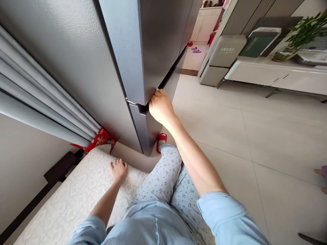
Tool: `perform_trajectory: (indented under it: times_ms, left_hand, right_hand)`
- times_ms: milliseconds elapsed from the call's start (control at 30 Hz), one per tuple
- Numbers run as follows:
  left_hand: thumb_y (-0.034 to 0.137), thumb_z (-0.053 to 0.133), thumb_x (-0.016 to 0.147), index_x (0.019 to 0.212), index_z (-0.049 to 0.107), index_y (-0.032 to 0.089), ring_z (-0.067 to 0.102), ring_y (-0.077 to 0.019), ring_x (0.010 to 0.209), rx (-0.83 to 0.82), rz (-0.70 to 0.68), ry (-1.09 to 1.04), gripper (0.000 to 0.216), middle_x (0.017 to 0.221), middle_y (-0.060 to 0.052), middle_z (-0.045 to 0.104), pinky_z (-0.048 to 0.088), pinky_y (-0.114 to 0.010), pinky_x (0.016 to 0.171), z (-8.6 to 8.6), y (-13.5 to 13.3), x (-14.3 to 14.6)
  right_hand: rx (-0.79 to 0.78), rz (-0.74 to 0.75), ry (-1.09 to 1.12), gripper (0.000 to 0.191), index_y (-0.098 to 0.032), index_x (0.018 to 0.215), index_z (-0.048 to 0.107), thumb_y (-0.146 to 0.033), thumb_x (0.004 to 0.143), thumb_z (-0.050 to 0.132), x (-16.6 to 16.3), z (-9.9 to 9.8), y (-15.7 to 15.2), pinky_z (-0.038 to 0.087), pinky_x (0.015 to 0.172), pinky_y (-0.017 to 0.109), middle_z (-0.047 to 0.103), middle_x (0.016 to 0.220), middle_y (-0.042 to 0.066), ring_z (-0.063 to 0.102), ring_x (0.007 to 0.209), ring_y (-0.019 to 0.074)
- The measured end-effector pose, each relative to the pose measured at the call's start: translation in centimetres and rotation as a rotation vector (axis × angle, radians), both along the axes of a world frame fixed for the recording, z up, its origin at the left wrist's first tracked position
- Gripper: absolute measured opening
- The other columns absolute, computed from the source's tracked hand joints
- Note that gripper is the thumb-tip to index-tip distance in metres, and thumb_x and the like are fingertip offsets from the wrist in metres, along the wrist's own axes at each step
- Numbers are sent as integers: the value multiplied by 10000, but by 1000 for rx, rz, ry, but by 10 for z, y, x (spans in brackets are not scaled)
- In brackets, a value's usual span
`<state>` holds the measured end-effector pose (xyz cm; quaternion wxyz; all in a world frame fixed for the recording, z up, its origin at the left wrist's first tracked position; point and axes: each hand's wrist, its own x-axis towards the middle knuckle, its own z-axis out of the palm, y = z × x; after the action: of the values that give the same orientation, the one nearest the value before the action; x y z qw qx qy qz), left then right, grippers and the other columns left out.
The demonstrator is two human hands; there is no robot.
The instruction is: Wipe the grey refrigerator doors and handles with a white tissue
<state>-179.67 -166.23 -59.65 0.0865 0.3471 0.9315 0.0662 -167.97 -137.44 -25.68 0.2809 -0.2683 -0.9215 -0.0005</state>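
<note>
My right hand (160, 107) grips the recessed handle (143, 108) in the gap between the upper door (122, 51) and lower door (143, 131) of a dark grey refrigerator, with its fingers hidden inside the gap. The doors look closed. My left hand (119, 170) rests palm down on a white quilted mattress (76, 194), its fingers slightly apart and holding nothing.
Grey curtains (33, 92) hang left of the refrigerator, above a red patterned bag (100, 140). A red slipper (161, 141) sits by its base. Beige floor tiles (230, 136) stretch right towards a white cabinet (258, 73) and potted plant (304, 34). Someone's foot (319, 172) shows at the right edge.
</note>
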Motion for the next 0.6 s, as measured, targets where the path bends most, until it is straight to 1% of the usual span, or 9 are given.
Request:
perform_trajectory:
  times_ms: [133, 233, 433, 600]
  left_hand:
    - [250, 400, 986, 1268, 677, 114, 530, -300, 1406, -9, -2, 2, 418, 1397, -169, 669, 129, -564, 1311, 0, 0, 0]
    - [245, 400, 985, 1287, 673, 105, 533, -301, 1404, -13, -2, 1, 430, 1400, -173, 668, 126, -564, 1312, 1, 0, 0]
    - [251, 401, 982, 1279, 679, 95, 537, -311, 1399, -9, -3, 2, 435, 1396, -183, 668, 144, -577, 1304, 1, 0, 0]
    - [251, 405, 978, 1242, 689, 110, 540, -304, 1397, 3, -6, 12, 412, 1382, -180, 674, 148, -572, 1303, -2, 0, 0]
  right_hand:
    - [44, -18, -20, 434, -182, 762, 654, -100, 1032, 324, 0, -1, -7, 558, 886, 441, 661, 866, 140, 605, 947, 291]
    - [58, -11, -13, 433, -180, 765, 652, -95, 1036, 325, 1, -1, -13, 556, 876, 438, 654, 857, 134, 604, 941, 288]
    - [16, -39, -1, 395, -154, 821, 681, -82, 1025, 351, 4, 1, -21, 563, 883, 440, 673, 921, 143, 609, 1002, 299]
    - [-14, -15, 12, 433, -139, 842, 706, -130, 1059, 332, 6, 1, -26, 552, 927, 465, 679, 928, 155, 611, 1005, 300]
